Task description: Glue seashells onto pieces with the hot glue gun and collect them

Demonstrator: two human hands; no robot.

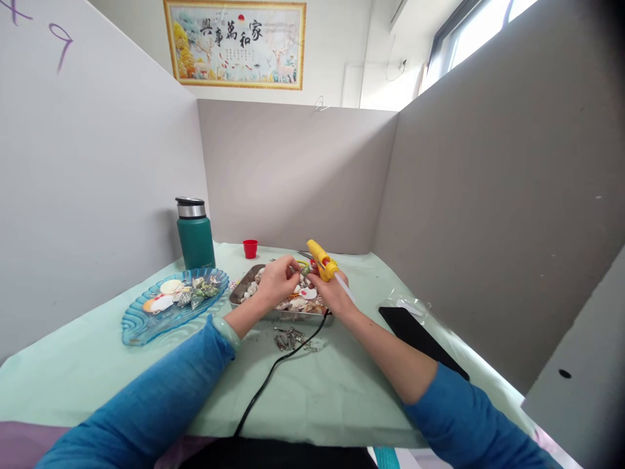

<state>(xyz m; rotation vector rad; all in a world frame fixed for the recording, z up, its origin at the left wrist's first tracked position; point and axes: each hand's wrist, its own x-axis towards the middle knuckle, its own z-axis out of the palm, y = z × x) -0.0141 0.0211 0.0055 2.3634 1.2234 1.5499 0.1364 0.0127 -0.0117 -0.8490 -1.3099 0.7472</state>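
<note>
My right hand (pixel 334 294) is closed round a yellow hot glue gun (pixel 319 254), with a whitish glue stick (pixel 346 286) sticking out of its back end. My left hand (pixel 280 281) pinches a small greenish shell (pixel 305 270) close to my right fingertips. Both hands are above a metal tray (pixel 288 315) of shells and white pebble-like pieces, and they hide part of it. From the glue gun a black cord (pixel 273 370) runs down over the table's front edge. Small metal clips (pixel 290 339) lie in a heap just in front of the tray.
To the left, a blue scalloped plate (pixel 141 333) bears several shells, with a green bottle (pixel 195 238) behind it. A red cup (pixel 250 249) stands at the back. On the right lie a black flat board (pixel 422 342) and clear plastic wrapping (pixel 413 305). Grey partitions (pixel 297 176) enclose the table.
</note>
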